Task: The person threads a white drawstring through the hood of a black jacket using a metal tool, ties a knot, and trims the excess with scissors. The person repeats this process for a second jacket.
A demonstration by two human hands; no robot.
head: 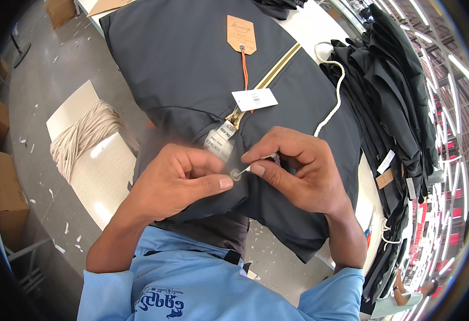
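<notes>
A dark zip-front jacket (202, 60) lies spread before me on a white table. My left hand (190, 176) pinches its fabric edge beside a metal eyelet (235, 174). In my right hand (294, 168) is the end of a white cord (339, 86), held between thumb and fingertips, with a thin pale tip at the eyelet. The cord runs up over the jacket to the right. Near the zipper (276, 70) lie a white tag (254, 99) and a brown card hang tag (241, 34) on an orange string. A neck label (218, 146) shows inside the collar.
A bundle of beige cord (88, 134) lies on a pale surface at the left. Dark garments (395, 92) with tags are piled along the right. Cardboard boxes (7, 196) stand at the far left. Another person's arm (400, 289) shows at the lower right.
</notes>
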